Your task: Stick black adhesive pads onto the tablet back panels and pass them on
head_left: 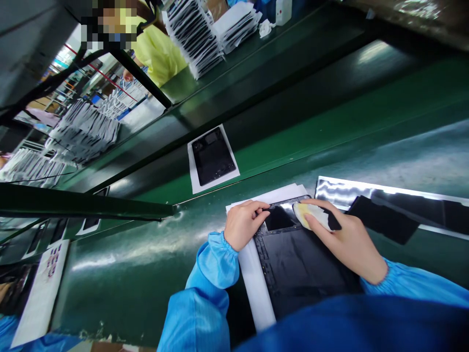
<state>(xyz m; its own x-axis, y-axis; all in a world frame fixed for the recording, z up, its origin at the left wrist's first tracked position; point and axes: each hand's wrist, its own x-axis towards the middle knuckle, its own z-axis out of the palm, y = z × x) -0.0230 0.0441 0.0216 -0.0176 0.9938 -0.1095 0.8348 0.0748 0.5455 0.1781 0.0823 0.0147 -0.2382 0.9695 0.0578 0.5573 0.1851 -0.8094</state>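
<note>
In front of me a black tablet body (pixel 293 264) lies on white sheets (pixel 256 286), its lower end hidden behind my blue clothing. My left hand (pixel 245 222) is at its upper left corner, thumb and forefinger pinched at the edge; what is between them is too small to make out. A glossy black rectangle (pixel 280 218) shows near the tablet's top. My right hand (pixel 348 234) grips a white pad with a yellowish patch (pixel 311 215), pressed onto the tablet's upper right part. A dark piece shows beside the pad under the fingers.
On the green conveyor (pixel 278 142) beyond, another black tablet (pixel 214 156) lies on white paper. Black sheets (pixel 384 220) rest on a shiny strip (pixel 335 193) at right. A white board (pixel 40 293) sits left. Stacked white-wrapped items (pixel 194 36) and a person in yellow (pixel 157 54) are across.
</note>
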